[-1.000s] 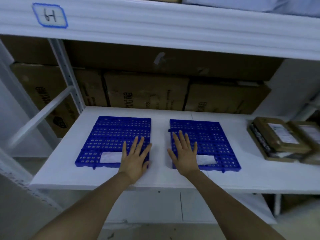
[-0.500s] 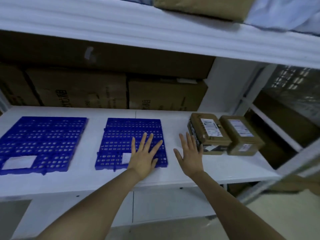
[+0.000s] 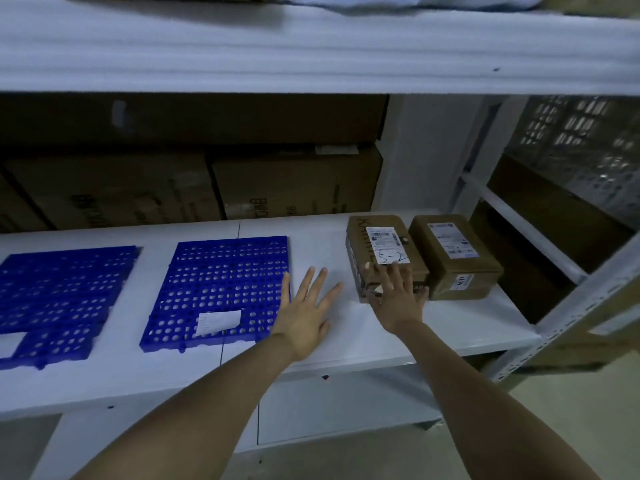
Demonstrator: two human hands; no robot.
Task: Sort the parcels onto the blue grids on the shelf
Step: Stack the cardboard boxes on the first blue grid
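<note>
- The white shelf in front of me carries everything.
- Two blue grids lie flat on it: the left grid, the right grid.
- Two brown parcels sit side by side at its right end.

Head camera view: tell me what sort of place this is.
Probably a warehouse or parcel-sorting storeroom. White metal shelving carries two labelled brown parcels, blue plastic grids with paper tags lie on the shelf, and large cardboard cartons are stacked behind.
</note>
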